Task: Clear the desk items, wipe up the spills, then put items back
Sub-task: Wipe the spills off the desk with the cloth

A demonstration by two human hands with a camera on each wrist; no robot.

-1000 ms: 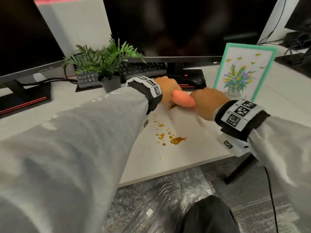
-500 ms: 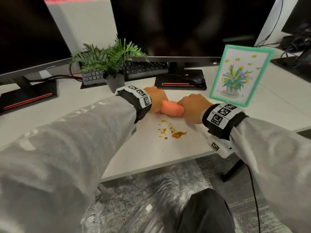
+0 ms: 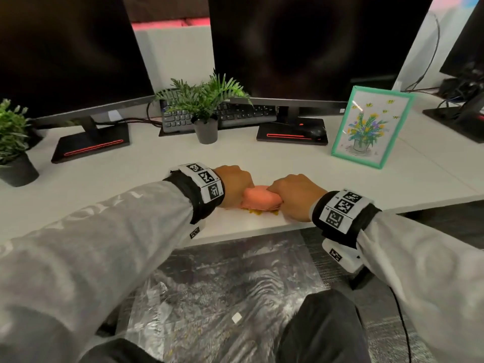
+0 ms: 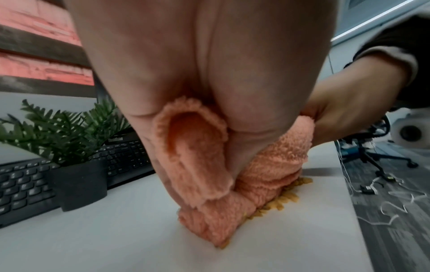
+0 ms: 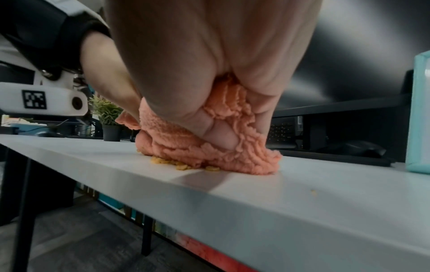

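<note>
Both hands grip cloth (image 3: 259, 199) ends, cloth between, atop spill (image 3: 263, 212).

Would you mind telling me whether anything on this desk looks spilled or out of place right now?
Yes: a yellow-orange spill sits near the desk's front edge, under the peach cloth gripped by the left hand and right hand.

Left hand (image 3: 234, 183) and right hand (image 3: 294, 195) grip orange cloth (image 3: 259, 199) — over spill (image 3: 262, 212)
</note>
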